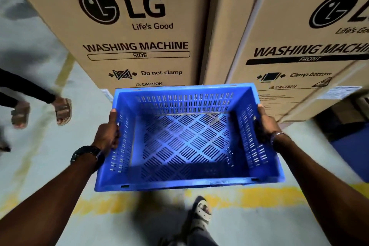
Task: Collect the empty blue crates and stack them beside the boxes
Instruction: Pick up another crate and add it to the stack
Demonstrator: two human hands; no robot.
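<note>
An empty blue crate (185,142) with slotted walls and a perforated floor hangs in the air in front of me, above the floor. My left hand (108,134) grips its left wall, thumb over the rim. On the opposite side my right hand (266,124) grips the right wall the same way. Just beyond the crate stand two tall cardboard washing-machine boxes, the left box (137,26) and the right box (303,36), side by side.
A yellow line (259,195) crosses the grey floor under the crate. Another person's sandalled feet (62,111) stand at the left. My own foot (201,213) shows below the crate. Something blue (353,154) lies at the right edge by the right box.
</note>
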